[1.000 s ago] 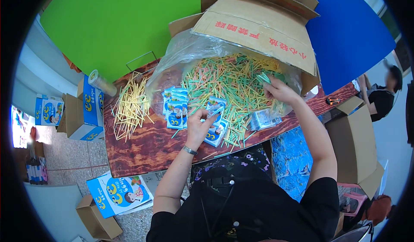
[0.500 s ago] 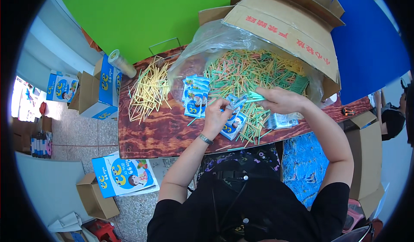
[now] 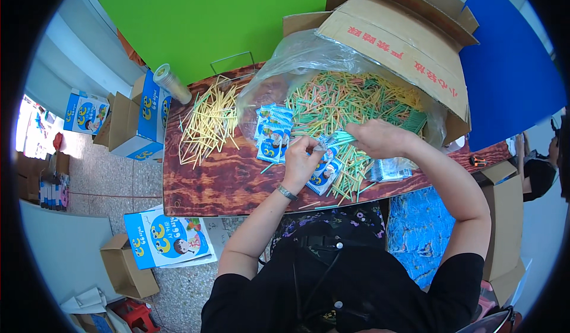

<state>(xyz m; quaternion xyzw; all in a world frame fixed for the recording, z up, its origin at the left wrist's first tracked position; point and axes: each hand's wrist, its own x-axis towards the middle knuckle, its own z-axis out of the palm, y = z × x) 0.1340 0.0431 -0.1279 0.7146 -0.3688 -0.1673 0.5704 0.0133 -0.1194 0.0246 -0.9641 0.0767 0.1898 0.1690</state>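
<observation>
My table [image 3: 205,191]: red-brown, dark streaked grain. Loose sticks [image 3: 341,98]: mixed green, yellow, pink; separate pile [image 3: 208,125]: pale yellow. Packets [image 3: 271,143]: blue and white. My shirt [image 3: 380,288]: black. One panel [image 3: 208,21]: bright green; another panel [image 3: 507,71]: deep blue.

I see a reddish-brown wood-grained table [image 3: 196,193] across the middle, with a flat green panel [image 3: 208,18] beyond it at the upper left and a blue panel [image 3: 507,65] at the upper right; speckled grey floor [image 3: 122,180] runs down the left, and white light [image 3: 28,116] glares at the far left edge
</observation>
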